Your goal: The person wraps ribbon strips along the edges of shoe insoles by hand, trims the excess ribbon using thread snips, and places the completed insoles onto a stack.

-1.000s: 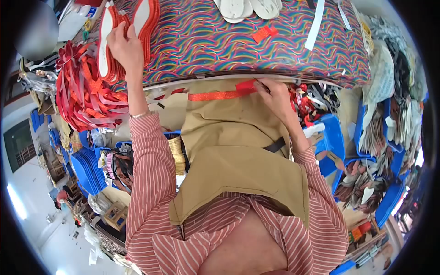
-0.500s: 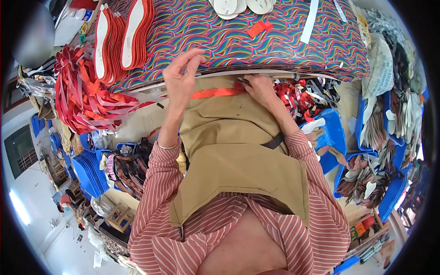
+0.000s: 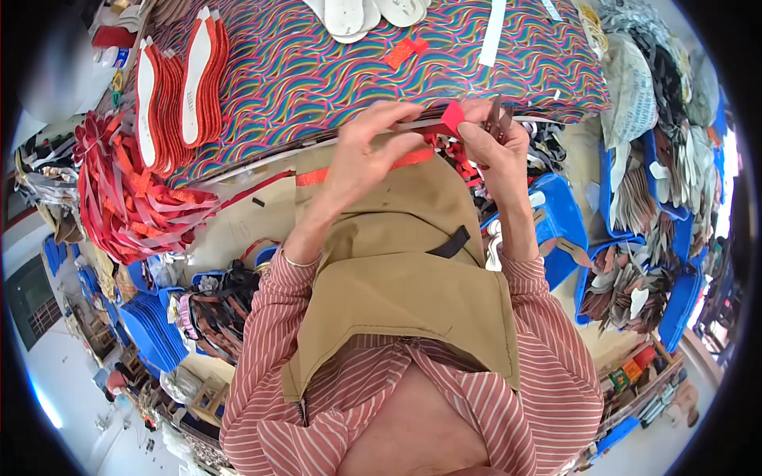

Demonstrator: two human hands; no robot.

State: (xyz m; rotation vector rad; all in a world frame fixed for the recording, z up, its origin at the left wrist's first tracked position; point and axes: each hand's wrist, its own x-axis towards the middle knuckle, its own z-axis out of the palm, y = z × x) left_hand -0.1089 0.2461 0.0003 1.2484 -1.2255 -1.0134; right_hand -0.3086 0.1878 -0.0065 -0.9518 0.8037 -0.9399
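My right hand [image 3: 504, 159] pinches a small red piece of strip [image 3: 453, 117] between thumb and fingers. Dark metal scissors [image 3: 496, 119], partly hidden by the fingers, are also in that hand. To its left, my left hand [image 3: 353, 166] hovers with thumb and fingers apart, holding nothing I can see. Below the hands, a glittery red strip [image 3: 414, 156] lies across the tan apron [image 3: 389, 293] on my lap. A large bundle of red strips [image 3: 147, 194] hangs at the table's left edge, with one strand trailing toward my lap.
On the wavy-patterned table [image 3: 309, 71] stand stacks of red-edged insoles [image 3: 202, 87]. White soles [image 3: 365, 17], red scraps [image 3: 405, 52] and a white strip [image 3: 492, 33] lie farther back. Blue bins [image 3: 559, 238] with cut pieces stand at the right; scraps hang below the table's edge.
My right hand has risen from the table edge and turned, bringing the red piece and scissors into view. My left hand has come down and right, closer to it. The view has shifted slightly.
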